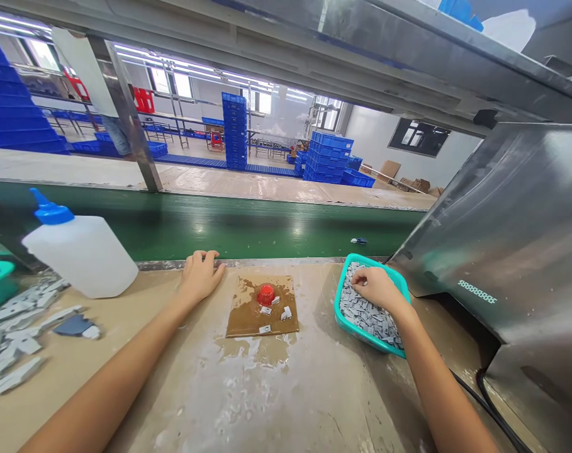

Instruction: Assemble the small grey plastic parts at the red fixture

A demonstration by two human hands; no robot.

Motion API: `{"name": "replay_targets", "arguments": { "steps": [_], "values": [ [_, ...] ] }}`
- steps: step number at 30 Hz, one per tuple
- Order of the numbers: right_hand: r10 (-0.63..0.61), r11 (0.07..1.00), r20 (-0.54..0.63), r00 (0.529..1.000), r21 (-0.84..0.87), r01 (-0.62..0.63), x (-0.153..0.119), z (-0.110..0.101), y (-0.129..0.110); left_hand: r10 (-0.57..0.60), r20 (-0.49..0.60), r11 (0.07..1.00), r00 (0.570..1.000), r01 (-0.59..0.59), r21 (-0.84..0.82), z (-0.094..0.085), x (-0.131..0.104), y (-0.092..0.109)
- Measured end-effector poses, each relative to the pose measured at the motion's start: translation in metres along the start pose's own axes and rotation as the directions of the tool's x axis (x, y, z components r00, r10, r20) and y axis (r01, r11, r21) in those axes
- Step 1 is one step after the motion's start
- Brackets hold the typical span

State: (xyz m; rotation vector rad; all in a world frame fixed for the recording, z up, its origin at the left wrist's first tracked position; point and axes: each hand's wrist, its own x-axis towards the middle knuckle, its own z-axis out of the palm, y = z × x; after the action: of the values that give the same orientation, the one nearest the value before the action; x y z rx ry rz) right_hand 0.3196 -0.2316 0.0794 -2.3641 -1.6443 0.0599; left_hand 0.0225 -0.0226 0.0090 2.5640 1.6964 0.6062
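Note:
My left hand rests on the table by the edge of the green belt, its fingers loosely bent and apart, holding nothing. Inside a teal basket full of small grey plastic pieces, my right hand has its fingertips pinched together among the pieces. Whatever they grip is hidden. Between my hands lies a wet brown square board. On it sit a red round cap-like part and several small grey pieces.
A white squeeze bottle with blue nozzle stands at left beside a pile of longer grey parts and a dark blue-grey part. The green conveyor belt runs behind. A metal housing flanks the right; a metal beam crosses overhead.

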Motion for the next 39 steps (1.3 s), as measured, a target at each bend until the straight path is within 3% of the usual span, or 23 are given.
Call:
{"name": "replay_targets", "arguments": {
  "steps": [10, 17, 20, 22, 23, 25, 26, 27, 28, 30, 34, 39],
  "values": [
    [0.039, 0.998, -0.085, 0.996, 0.062, -0.033, 0.005, 0.011, 0.015, 0.023, -0.008, 1.000, 1.000, -0.023, 0.020, 0.003, 0.002, 0.000],
    [0.053, 0.982, -0.194, 0.980, 0.186, -0.016, 0.007, 0.017, 0.015, -0.021, -0.067, 0.990, 0.998, 0.011, -0.142, -0.008, 0.007, 0.005],
    [-0.020, 0.971, -0.209, 0.978, 0.230, 0.069, 0.007, 0.018, 0.009, 0.093, -0.140, 0.958, 0.986, -0.127, -0.259, -0.023, 0.024, 0.038],
    [-0.065, 0.969, -0.253, 0.965, 0.213, 0.121, 0.007, 0.019, 0.004, 0.307, -0.093, 0.885, 0.947, -0.320, -0.337, -0.030, 0.040, 0.079],
    [-0.086, 0.969, -0.280, 0.956, 0.200, 0.145, 0.007, 0.020, 0.002, 0.438, -0.039, 0.828, 0.898, -0.420, -0.373, -0.031, 0.048, 0.104],
    [-0.138, 0.965, -0.316, 0.939, 0.171, 0.199, 0.007, 0.021, -0.001, 0.655, 0.082, 0.719, 0.751, -0.587, -0.373, -0.028, 0.061, 0.157],
    [-0.170, 0.961, -0.319, 0.933, 0.154, 0.228, 0.007, 0.022, -0.001, 0.695, 0.133, 0.701, 0.706, -0.627, -0.340, -0.024, 0.065, 0.184],
    [-0.203, 0.957, -0.314, 0.928, 0.138, 0.256, 0.007, 0.023, -0.001, 0.698, 0.195, 0.711, 0.689, -0.636, -0.299, -0.019, 0.068, 0.209],
    [-0.229, 0.952, -0.311, 0.923, 0.125, 0.278, 0.007, 0.024, 0.000, 0.682, 0.267, 0.731, 0.680, -0.634, -0.252, -0.012, 0.069, 0.232],
    [-0.254, 0.944, -0.316, 0.914, 0.126, 0.306, 0.008, 0.028, 0.004, 0.655, 0.313, 0.753, 0.688, -0.628, -0.198, 0.003, 0.070, 0.266],
    [-0.228, 0.919, -0.369, 0.901, 0.224, 0.324, 0.017, 0.039, 0.012, 0.581, 0.414, 0.799, 0.701, -0.587, -0.129, 0.031, 0.078, 0.296],
    [-0.274, 0.886, -0.397, 0.876, 0.251, 0.391, 0.018, 0.039, 0.008, 0.521, 0.478, 0.840, 0.707, -0.524, -0.142, 0.034, 0.084, 0.289]
  ]
}}
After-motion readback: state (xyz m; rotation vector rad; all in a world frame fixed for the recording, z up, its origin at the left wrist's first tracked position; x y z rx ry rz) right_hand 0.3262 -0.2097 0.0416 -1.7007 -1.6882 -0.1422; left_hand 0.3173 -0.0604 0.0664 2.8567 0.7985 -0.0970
